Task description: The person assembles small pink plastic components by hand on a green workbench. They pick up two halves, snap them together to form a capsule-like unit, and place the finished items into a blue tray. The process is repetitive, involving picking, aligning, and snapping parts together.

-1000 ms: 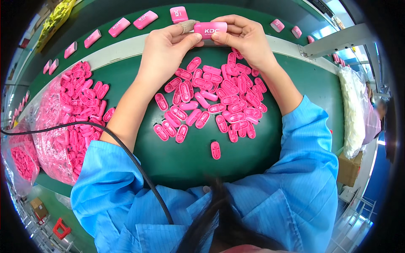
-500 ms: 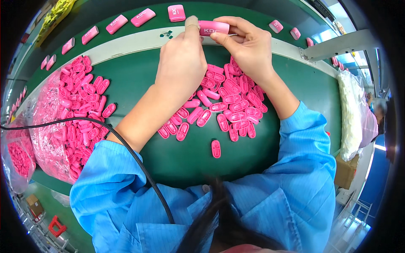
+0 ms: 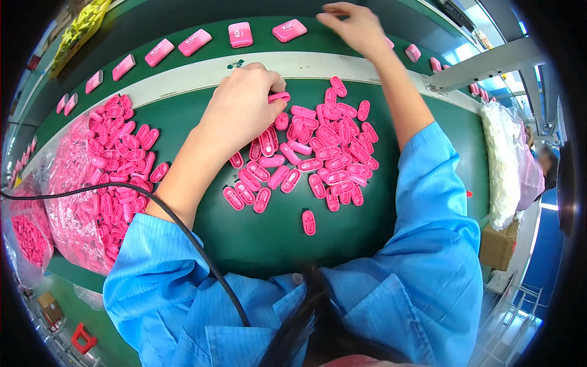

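My left hand [image 3: 246,101] is closed over the near side of the pale rail, with a small pink oval cap [image 3: 279,96] pinched at its fingertips. Beneath and beside it spreads a loose heap of pink oval caps [image 3: 330,153] on the green work surface [image 3: 263,235]. My right hand [image 3: 356,27] is raised over the green belt at the back, fingers apart and nothing in them. A pink rounded case [image 3: 289,30] lies on the belt to its left, apart from the fingers.
More pink cases [image 3: 159,52] line the belt [image 3: 263,49] behind the pale rail [image 3: 171,76]. Clear bags [image 3: 73,189] of pink caps sit at left. A black cable [image 3: 195,226] crosses my left arm. A metal bracket [image 3: 489,64] and white-filled bag [image 3: 501,165] stand right.
My right hand has let go of the pink case, now on the belt, and moved up and away. My left hand has come nearer and taken a pink cap.
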A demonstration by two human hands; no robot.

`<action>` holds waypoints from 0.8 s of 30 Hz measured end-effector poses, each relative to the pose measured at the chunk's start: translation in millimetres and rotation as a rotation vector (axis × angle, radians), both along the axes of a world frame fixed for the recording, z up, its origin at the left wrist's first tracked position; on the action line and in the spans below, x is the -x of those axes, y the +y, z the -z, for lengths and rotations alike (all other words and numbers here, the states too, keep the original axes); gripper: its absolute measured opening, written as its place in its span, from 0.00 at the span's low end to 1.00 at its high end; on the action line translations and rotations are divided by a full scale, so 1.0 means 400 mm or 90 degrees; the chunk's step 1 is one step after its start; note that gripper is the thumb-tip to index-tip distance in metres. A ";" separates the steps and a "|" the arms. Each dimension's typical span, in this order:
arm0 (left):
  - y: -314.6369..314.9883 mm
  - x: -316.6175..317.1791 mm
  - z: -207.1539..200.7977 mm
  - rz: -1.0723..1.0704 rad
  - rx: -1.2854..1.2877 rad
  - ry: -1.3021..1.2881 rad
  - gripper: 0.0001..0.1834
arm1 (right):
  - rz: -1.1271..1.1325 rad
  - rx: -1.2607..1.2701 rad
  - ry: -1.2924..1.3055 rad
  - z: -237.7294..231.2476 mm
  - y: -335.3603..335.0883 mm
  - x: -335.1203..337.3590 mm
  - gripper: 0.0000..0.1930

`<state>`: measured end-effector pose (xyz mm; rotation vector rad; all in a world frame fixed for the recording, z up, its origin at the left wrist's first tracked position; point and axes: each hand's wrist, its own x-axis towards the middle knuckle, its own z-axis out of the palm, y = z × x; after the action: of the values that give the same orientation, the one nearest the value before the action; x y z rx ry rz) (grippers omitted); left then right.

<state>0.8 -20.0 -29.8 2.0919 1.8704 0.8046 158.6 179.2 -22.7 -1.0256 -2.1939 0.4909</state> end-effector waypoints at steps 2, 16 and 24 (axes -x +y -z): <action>0.007 -0.006 0.006 -0.007 -0.015 -0.035 0.16 | 0.067 -0.190 -0.180 -0.002 0.067 -0.093 0.23; 0.037 0.023 0.028 0.012 0.098 -0.742 0.19 | -0.200 0.397 0.146 -0.040 -0.130 -0.068 0.20; 0.034 0.022 0.020 -0.061 0.074 -0.725 0.17 | -0.285 0.549 0.302 0.020 -0.221 -0.011 0.15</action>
<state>-8.0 -6.3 -37.9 1.0209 1.2839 1.4345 163.2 90.8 -30.8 -0.6731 -1.7541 1.7883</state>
